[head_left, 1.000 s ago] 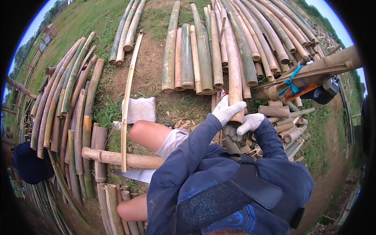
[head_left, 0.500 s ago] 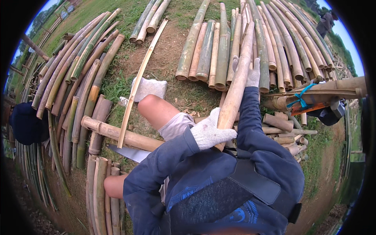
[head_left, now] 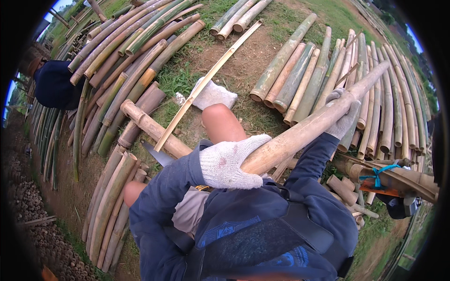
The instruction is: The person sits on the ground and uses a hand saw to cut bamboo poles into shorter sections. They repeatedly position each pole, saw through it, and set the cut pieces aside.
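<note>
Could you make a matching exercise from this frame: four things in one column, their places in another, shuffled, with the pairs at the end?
Column one:
1. Left hand
2. Turquoise tie
3. Stone block
4. Right hand

Column two:
A. On the ground, beyond the raised knee
B. At the near end of the held bamboo pole
C. Farther along that pole
D. Around thick bamboo at the picture's right

Pairs: 1-B, 2-D, 3-A, 4-C

Left glove (head_left: pixel 230 162): white knit, faint reddish stain on back
Right glove (head_left: pixel 345 121): pale knit
Top (head_left: pixel 255 203): navy, long-sleeved, blue front print
Chest strap (head_left: pixel 307 225): wide, black, diagonal
Shorts (head_left: pixel 191 210): pale greyish
</note>
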Action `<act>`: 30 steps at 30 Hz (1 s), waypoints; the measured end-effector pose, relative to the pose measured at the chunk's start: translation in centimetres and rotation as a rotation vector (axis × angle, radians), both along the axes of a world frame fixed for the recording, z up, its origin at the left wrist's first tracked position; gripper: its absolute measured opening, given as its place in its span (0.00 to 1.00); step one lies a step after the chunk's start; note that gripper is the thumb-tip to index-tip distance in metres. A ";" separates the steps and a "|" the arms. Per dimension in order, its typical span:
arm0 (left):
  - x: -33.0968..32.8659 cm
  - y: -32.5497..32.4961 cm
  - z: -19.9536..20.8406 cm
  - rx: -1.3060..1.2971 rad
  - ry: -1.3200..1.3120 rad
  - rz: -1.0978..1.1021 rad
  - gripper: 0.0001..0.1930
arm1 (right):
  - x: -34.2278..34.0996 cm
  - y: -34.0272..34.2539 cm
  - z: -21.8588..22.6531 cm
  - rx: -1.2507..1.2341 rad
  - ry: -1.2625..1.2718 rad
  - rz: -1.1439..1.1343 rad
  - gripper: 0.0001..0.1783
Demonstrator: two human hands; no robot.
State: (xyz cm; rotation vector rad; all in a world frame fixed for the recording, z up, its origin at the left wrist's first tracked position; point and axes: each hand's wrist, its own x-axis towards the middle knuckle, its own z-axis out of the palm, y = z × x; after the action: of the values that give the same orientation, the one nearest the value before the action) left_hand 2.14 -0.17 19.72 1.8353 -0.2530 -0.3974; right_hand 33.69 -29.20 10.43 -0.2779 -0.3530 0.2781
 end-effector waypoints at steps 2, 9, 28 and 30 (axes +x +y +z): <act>0.0 1.1 -1.6 0.075 -0.030 0.020 0.50 | 0.0 0.8 3.2 -0.185 -0.045 -0.201 0.43; 0.1 0.8 -10.7 0.265 -0.276 0.460 0.46 | -3.4 10.2 12.0 -0.330 -0.409 -0.331 0.45; -20.5 19.4 9.1 -0.228 -1.576 1.399 0.52 | -13.7 36.6 0.4 -0.753 -1.940 -0.234 0.31; -19.5 20.6 6.6 -0.183 -1.453 1.646 0.51 | -11.9 38.0 -2.5 -0.707 -1.989 -0.176 0.29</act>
State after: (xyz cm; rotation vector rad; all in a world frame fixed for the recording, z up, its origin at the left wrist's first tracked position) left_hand -17.40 20.41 26.35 1.2422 0.3046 2.0064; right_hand 21.77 8.78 7.95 -1.2566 -2.1921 -0.1708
